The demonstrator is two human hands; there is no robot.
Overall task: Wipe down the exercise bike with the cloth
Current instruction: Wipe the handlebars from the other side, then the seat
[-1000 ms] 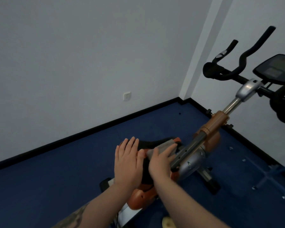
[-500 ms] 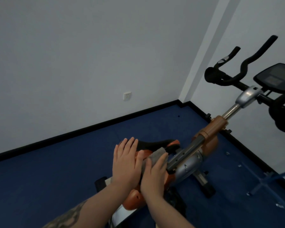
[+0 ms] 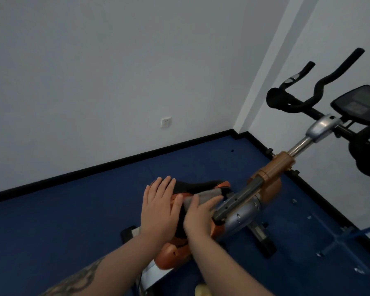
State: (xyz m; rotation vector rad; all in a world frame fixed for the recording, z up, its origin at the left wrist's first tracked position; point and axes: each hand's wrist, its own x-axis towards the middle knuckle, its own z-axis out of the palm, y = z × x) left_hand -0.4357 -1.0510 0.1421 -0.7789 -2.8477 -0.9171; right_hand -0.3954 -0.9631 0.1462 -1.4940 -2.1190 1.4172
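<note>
The exercise bike [image 3: 271, 167] stands on the blue floor, with an orange and silver body, a black seat [image 3: 198, 185] and black handlebars [image 3: 308, 103] at the upper right. My left hand [image 3: 158, 210] lies flat with straight fingers on the left side of the seat. My right hand [image 3: 199, 216] presses a grey cloth [image 3: 203, 196] onto the seat's right side, fingers stretched over it. Most of the cloth is hidden under that hand.
A display console [image 3: 359, 103] sits by the handlebars. White walls with a black skirting board meet in the corner [image 3: 235, 131]. A wall socket [image 3: 166, 122] is on the left wall. A blue stand's legs [image 3: 338, 240] lie on the floor at right.
My right hand with the cloth has slid back along the seat toward me. My left hand has stayed flat on the seat. The view has tilted slightly.
</note>
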